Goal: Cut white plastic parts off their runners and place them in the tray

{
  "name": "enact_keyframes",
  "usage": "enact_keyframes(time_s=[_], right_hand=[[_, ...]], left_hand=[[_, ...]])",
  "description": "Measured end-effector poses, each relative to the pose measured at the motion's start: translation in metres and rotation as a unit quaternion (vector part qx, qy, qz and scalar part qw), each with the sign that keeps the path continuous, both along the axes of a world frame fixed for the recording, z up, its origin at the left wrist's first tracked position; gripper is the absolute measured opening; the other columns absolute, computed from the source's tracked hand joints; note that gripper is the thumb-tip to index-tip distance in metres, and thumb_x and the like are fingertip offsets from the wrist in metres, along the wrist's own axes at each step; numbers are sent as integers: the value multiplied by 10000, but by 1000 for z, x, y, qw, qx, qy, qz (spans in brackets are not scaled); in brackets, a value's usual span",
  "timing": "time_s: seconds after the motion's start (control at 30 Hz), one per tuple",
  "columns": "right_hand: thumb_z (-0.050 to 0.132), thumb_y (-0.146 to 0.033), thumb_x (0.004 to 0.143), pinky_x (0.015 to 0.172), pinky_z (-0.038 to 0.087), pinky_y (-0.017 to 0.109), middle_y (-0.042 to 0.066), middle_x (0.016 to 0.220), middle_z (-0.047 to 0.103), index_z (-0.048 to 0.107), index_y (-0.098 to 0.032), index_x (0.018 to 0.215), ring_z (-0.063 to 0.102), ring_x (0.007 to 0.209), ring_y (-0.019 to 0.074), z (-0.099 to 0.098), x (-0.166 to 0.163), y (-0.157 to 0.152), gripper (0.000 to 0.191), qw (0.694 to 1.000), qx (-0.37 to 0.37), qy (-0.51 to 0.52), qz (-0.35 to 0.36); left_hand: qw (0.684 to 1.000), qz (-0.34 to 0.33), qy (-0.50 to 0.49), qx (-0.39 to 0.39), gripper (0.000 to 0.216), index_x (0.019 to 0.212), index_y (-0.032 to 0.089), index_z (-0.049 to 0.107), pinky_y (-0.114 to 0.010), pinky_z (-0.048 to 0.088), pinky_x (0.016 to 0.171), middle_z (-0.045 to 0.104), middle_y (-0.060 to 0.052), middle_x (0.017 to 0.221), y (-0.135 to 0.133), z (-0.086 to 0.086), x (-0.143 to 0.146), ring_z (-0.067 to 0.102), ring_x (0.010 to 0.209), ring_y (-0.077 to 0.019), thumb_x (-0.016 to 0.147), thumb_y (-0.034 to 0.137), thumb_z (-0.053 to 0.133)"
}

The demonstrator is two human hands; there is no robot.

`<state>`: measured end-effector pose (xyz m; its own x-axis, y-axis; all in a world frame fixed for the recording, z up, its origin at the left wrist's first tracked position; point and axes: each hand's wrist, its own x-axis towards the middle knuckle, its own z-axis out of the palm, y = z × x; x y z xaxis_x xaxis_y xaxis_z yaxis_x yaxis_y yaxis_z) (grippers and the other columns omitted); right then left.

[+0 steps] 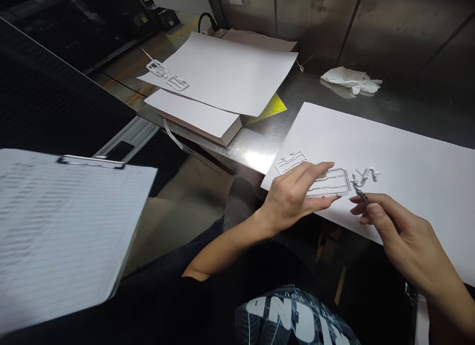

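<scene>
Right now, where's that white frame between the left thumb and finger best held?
Probably grip the white frame by its long outer edges, coming from the left: the left hand spans them with thumb and finger. Its inner bars look thin, and the right hand has a metal tool at the other end.

Clipboard (74,226) is sitting lower left, glove (347,78) is lying upper right, yellow sheet (273,107) is peeking out upper centre.
</scene>
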<state>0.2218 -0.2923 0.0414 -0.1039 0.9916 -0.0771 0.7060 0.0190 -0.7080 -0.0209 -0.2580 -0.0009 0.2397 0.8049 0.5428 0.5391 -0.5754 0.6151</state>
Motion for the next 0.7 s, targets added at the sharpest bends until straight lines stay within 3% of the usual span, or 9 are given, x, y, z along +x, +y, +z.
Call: enact_keyframes(time_s=[0.27,0.4,0.53,0.7], right_hand=[[518,-802,1030,733,564,423,-7,1076,797,787,-379,1165,762,876,289,-5,2,2,519,1000,-21,-3,1],[529,-806,1023,747,556,411,-9,1030,794,805,-366,1100,742,820,269,-3,-1,3,525,1000,-7,-7,3],[546,-792,1028,700,539,363,0,837,756,829,-336,1023,672,674,218,2,-3,3,537,999,6,-37,-6],[532,-807,994,689,563,356,16,903,795,840,-347,1040,741,747,261,-5,8,5,555,994,80,-75,19]], left_hand=[[999,0,11,34,467,1374,144,669,-301,625,805,801,-92,1102,0,0,0,776,945,-192,1046,472,719],[1000,-2,16,19,465,1374,147,677,-309,624,805,807,-92,1100,-1,2,1,773,927,-192,1053,482,708],[1000,-9,6,13,490,1386,132,669,-311,649,850,804,-105,1121,-3,3,-1,782,963,-199,1054,489,708],[1000,19,13,9,512,1420,152,658,-320,673,987,806,-103,1203,-4,-3,4,798,1081,-208,1051,505,706]])
